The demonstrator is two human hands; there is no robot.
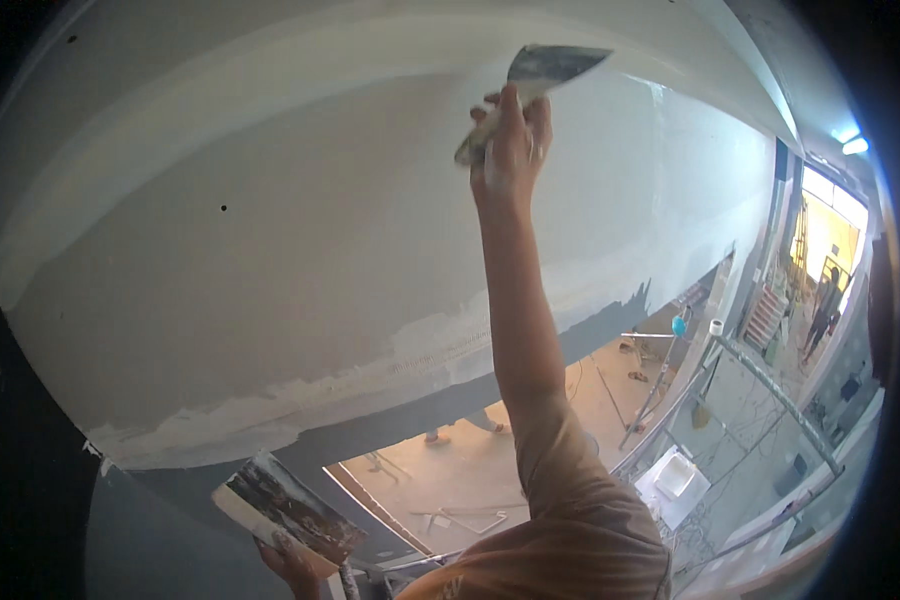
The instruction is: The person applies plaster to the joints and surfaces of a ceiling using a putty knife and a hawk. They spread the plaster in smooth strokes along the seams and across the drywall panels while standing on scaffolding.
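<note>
Head cam, left of the worn pair, wide fisheye. Faces the plastered panel (360, 240) from near, from the wearer's head: right arm (525, 330) comes up from the lower edge across the panel. Panel bows with the lens and takes most of the upper frame; its lower edge climbs rightward. Below panel, view drops to a floor (450, 465) well down. Right of panel, it runs deep to a bright doorway (830, 225).
</note>
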